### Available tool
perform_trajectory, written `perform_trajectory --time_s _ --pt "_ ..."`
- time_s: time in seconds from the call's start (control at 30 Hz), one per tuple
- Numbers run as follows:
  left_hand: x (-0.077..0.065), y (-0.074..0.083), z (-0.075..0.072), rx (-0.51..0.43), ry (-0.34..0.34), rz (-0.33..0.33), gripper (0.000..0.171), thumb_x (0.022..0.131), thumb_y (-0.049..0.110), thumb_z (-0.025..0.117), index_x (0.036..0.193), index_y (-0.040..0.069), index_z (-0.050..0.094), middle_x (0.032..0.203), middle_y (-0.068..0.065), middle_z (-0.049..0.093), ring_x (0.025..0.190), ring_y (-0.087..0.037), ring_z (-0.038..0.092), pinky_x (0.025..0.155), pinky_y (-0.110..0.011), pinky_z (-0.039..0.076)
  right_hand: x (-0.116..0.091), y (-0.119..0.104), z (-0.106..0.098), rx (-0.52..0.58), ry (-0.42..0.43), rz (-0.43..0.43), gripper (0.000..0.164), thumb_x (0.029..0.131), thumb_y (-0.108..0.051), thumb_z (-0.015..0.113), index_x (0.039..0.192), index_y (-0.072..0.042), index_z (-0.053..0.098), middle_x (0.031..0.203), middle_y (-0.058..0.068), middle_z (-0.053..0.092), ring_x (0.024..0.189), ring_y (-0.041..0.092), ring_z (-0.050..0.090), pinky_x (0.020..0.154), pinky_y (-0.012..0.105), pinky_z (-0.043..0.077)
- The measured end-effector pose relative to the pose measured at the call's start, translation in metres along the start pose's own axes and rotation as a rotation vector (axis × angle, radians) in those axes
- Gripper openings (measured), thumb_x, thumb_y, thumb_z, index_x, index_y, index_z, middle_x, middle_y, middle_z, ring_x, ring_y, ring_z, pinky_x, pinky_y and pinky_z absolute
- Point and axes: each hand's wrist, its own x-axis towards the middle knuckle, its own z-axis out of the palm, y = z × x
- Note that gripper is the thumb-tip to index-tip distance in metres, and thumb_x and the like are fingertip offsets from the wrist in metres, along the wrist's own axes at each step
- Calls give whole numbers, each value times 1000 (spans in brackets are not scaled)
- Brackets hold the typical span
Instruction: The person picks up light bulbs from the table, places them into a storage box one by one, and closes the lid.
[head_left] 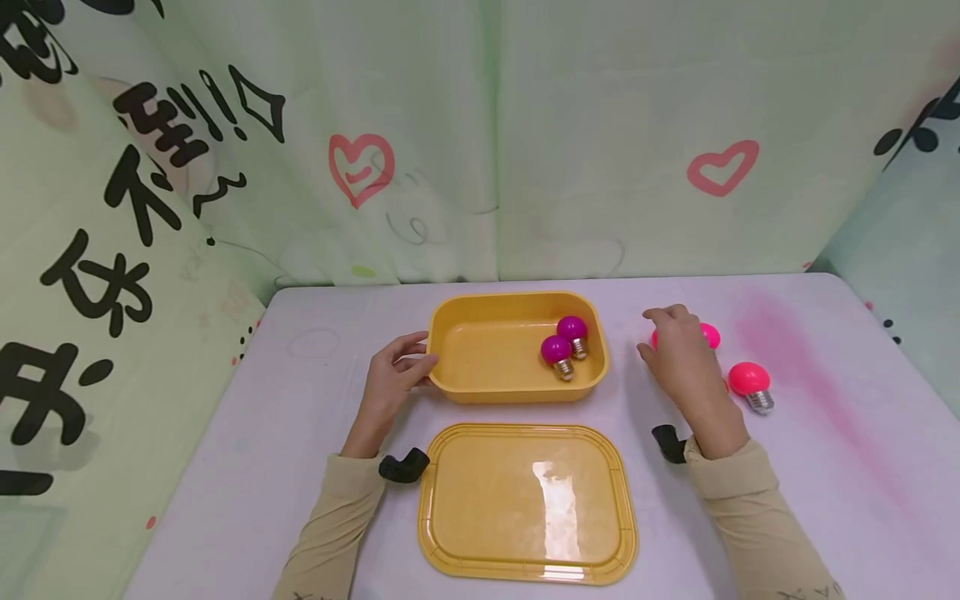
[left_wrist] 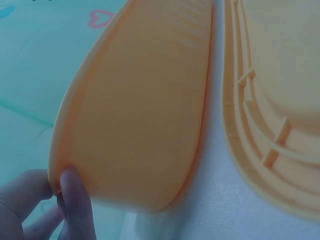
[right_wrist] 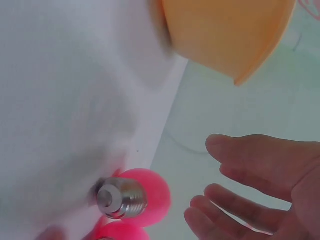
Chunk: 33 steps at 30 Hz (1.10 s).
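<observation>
At the left end of a yellow plastic box, my left hand pinches the rim between thumb and fingers. Two bulbs lie inside the box toward its right end: a purple bulb and another purple bulb, both with metal screw bases. To the right of the box, my right hand hovers over several pink bulbs and partly hides them in the head view. In the right wrist view, its fingers are loosely bent, with nothing between them, apart from the nearest pink bulb.
A yellow lid with a raised rim lies flat in front of the box. The white-covered table has a pink stain at the right. Curtains with hearts and black lettering hang behind and at the sides.
</observation>
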Motion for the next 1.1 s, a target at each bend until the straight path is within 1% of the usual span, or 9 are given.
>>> perform_trajectory --time_s 0.13,0.27,0.47,0.73,0.87,1.0,1.1 --pt "0 0 1 -4 1 0 46 91 8 71 135 4 59 122 -22 58 96 -34 64 70 -24 60 2 5 1 -14 -13 38 51 88 -3 71 133 12 50 128 35 45 117 51 43 93 62 51" --pt "1 0 1 4 -1 8 46 91 8 71 135 4 59 121 -22 58 95 -34 65 70 -25 61 4 10 2 -23 -14 67 52 88 -2 70 133 13 49 128 36 44 115 51 43 90 62 52" --pt "1 1 2 3 0 16 44 91 7 71 134 4 59 120 -22 59 93 -31 65 71 -27 61 4 17 3 -33 12 54 49 87 1 69 130 16 50 123 38 46 109 53 45 88 62 51" --pt "0 0 2 -3 -9 6 45 92 7 70 135 4 58 121 -21 58 96 -35 64 73 -30 62 4 22 4 -42 20 33 46 86 3 68 126 18 52 118 40 49 104 55 46 88 63 50" --pt "-1 0 1 -4 -7 8 45 92 7 70 135 4 58 121 -21 58 96 -35 64 73 -30 62 6 25 4 -47 28 27 45 85 3 69 125 18 53 114 40 50 100 55 47 84 61 51" --pt "-1 0 0 -13 -7 9 45 92 6 70 135 5 58 121 -21 58 95 -33 64 72 -29 61 8 28 4 -54 45 17 42 84 3 67 122 18 55 110 40 51 98 55 48 77 60 52" --pt "-1 0 0 -15 -7 11 45 92 6 70 135 5 58 121 -21 58 94 -32 64 72 -29 61 10 29 5 -55 36 22 42 83 3 67 120 18 56 108 39 51 97 54 48 76 60 52"
